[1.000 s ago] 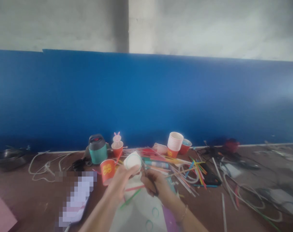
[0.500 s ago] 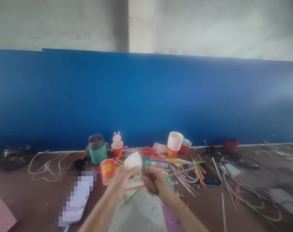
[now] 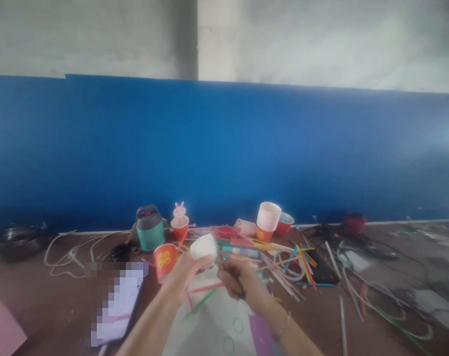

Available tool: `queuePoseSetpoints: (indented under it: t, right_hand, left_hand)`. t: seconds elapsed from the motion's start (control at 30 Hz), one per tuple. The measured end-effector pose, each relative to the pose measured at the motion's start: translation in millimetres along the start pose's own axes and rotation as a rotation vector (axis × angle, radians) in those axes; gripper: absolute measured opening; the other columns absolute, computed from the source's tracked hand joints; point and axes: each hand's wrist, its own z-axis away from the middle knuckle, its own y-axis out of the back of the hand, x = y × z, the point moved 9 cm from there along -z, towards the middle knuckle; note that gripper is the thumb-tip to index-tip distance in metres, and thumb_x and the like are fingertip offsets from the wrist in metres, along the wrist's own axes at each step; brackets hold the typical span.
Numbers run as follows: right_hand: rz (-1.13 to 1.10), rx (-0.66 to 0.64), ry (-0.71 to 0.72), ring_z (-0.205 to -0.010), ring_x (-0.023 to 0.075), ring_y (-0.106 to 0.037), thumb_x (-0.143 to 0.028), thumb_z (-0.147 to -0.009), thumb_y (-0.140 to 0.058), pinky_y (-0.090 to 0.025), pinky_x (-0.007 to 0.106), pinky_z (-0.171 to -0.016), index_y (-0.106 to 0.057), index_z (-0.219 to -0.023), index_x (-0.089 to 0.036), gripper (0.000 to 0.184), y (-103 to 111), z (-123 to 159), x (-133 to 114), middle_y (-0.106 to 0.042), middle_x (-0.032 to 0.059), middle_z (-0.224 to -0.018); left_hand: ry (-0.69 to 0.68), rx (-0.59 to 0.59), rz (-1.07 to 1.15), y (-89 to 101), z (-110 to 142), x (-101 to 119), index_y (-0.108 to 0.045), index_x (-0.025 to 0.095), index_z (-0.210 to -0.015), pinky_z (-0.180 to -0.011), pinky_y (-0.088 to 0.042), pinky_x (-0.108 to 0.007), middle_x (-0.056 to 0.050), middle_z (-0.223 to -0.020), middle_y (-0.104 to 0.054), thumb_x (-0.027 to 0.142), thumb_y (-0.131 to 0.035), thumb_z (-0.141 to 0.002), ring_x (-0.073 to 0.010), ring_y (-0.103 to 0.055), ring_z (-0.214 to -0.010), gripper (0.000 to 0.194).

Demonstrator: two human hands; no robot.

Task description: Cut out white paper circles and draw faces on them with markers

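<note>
- The left hand [image 3: 189,271] is nearly closed, its thumb pressed on the lower edge of a small piece of white paper with a green curved outline [image 3: 204,245]; its other fingers are mostly hidden.
- The right hand [image 3: 242,279] is curled around the handles of dark-handled metal scissors [image 3: 240,288]. The blades point up and away, just beside the paper's right edge; how far apart they stand, I cannot tell.
- The paper is raised in front of the person, above a large white sheet [image 3: 209,333] that bears two small green rings near its right side.
- Just left of the left hand stands a red paper cup with yellow print [image 3: 164,262]; its contents cannot be made out.
- Behind it, a smaller-looking red paper cup with a white inside [image 3: 180,230] has a pale pink rabbit-shaped figure [image 3: 179,211] rising from its mouth.
- To the left of both stands a teal container with a dark grey lid [image 3: 150,235], upright and closed.
- At the back right, a nested stack of white-rimmed paper cups [image 3: 268,217] stands beside a red paper cup with something blue inside [image 3: 283,227].
- Left of that stack, a pale cup [image 3: 245,227] lies on its side.
</note>
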Motion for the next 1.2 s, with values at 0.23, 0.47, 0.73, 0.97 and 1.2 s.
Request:
queuePoseSetpoints:
  t: [0.23,0.47,0.73,0.97,1.2]
  right_hand:
    - [0.111,0.023,0.03,-0.032,0.005,-0.036,-0.05,-0.069,-0.069,-0.02,0.019,-0.034,-0.053,-0.073,-0.017,0.037,3.2,-1.0,2.7,-0.046,-0.0086,-0.04]
    - [0.016,0.031,0.025,-0.032,0.0039,-0.03,-0.048,-0.067,-0.069,-0.019,0.019,-0.034,-0.052,-0.07,-0.018,0.035,5.0,-3.5,8.3,-0.037,-0.0115,-0.039]
    - [0.043,-0.002,0.011,-0.033,0.0031,-0.027,-0.048,-0.068,-0.07,-0.018,0.019,-0.034,-0.053,-0.069,-0.017,0.035,6.1,-3.5,6.7,-0.035,-0.0117,-0.041]
    - [0.086,-0.006,-0.009,-0.033,0.0029,-0.028,-0.04,-0.07,-0.07,-0.018,0.019,-0.034,-0.054,-0.067,-0.017,0.028,7.9,-2.5,7.0,-0.035,-0.0117,-0.041]
    - [0.118,-0.006,-0.044,-0.034,0.0029,-0.029,-0.038,-0.069,-0.07,-0.018,0.019,-0.034,-0.056,-0.068,-0.016,0.026,9.1,-0.4,5.9,-0.038,-0.0104,-0.044]
  left_hand:
    - [0.006,-0.005,-0.011,-4.3,0.0,-3.3,-0.069,0.016,-0.073,-0.073,-0.042,-0.032,-0.004,-0.069,-0.066,0.038,-0.075,-0.061,-0.0233,-0.06,-0.078,0.026]
    - [0.015,-0.006,-0.018,-4.3,-0.4,-4.8,-0.068,0.016,-0.068,-0.072,-0.042,-0.032,-0.003,-0.064,-0.065,0.036,-0.076,-0.059,-0.0239,-0.06,-0.077,0.024]
    - [0.037,-0.008,-0.01,0.0,-0.8,-5.0,-0.066,0.017,-0.064,-0.072,-0.042,-0.032,-0.002,-0.06,-0.063,0.033,-0.076,-0.058,-0.0242,-0.06,-0.077,0.02]
    - [0.053,-0.036,0.002,2.5,-1.3,-6.8,-0.066,0.017,-0.061,-0.073,-0.042,-0.032,-0.003,-0.06,-0.064,0.032,-0.076,-0.059,-0.025,-0.061,-0.078,0.017]
    - [0.073,-0.064,0.053,4.4,0.2,-1.6,-0.069,0.015,-0.066,-0.072,-0.045,-0.033,-0.005,-0.064,-0.068,0.028,-0.078,-0.055,-0.0256,-0.063,-0.075,0.019]
